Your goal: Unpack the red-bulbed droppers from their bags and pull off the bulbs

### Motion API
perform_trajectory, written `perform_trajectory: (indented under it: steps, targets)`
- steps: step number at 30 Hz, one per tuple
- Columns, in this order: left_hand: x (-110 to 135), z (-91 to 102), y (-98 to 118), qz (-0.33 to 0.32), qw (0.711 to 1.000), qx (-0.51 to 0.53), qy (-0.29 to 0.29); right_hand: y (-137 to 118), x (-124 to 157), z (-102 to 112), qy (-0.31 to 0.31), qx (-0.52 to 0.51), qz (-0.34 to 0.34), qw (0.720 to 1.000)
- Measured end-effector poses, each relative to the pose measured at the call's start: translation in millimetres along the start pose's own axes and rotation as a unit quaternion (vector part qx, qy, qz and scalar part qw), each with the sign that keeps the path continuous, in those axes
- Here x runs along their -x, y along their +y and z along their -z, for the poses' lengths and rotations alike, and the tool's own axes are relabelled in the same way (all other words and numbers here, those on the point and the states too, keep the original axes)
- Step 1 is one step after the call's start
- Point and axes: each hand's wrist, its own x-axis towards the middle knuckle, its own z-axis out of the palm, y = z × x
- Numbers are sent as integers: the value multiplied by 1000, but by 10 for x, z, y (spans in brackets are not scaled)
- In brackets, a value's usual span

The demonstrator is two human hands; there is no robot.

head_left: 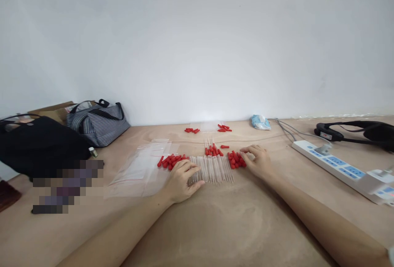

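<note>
A row of clear thin glass dropper tubes (217,169) lies side by side on the wooden table. At its left end my left hand (182,180) rests with thumb and fingers apart, the fingertips over the outermost tubes. Red rubber bulbs (170,161) are heaped just beyond that hand. My right hand (257,161) reaches to a second heap of red bulbs (235,160) at the row's right end; its fingertips touch the heap's edge, thumb and forefinger slightly apart. Behind the row stand out several droppers with red bulbs fitted (213,150), lying together, and one loose red bulb (225,147).
Clear plastic bags (138,164) lie left. More tubes and red bulbs (224,128) are near the wall. A blue mask (260,122), a power strip (335,166) with cables and a black headset (353,133) are right. A striped bag (103,125) and a black bag (43,146) stand left.
</note>
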Motion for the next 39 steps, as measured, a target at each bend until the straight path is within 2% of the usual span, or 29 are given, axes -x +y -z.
perform_trajectory:
  steps: [3,5,6,11,14,17,20,25,28,32,39]
  targets:
    - [4,-11,-12,3,1000,7,-9,-1,-163,-56,-17,-5,-40,999]
    - [5,-13,-14,3,1000,9,-11,11,-337,-124,-85,12,-91,992]
    - [5,-12,-13,4,1000,10,-12,26,-435,-170,-139,24,-136,981]
    - [3,0,1,-2,1000,7,-5,179,-855,-472,-206,38,-212,954]
    - [14,1,1,3,1000,3,-3,250,-949,-619,-243,37,-249,937]
    - [30,-4,-5,7,1000,2,-6,270,-949,-659,-267,33,-274,923]
    - [36,-13,-9,10,1000,4,-8,278,-902,-560,-285,16,-281,916]
    - [15,-19,-8,13,1000,5,-14,305,-782,-250,-339,-45,-255,904]
    - [10,-13,-5,14,1000,6,-14,294,-763,-171,-346,-60,-247,903]
    - [20,-15,-6,14,1000,4,-4,184,-841,-273,-320,-34,-258,911]
    - [26,-20,-15,19,1000,0,-20,-240,-1005,-683,-315,30,-249,915]
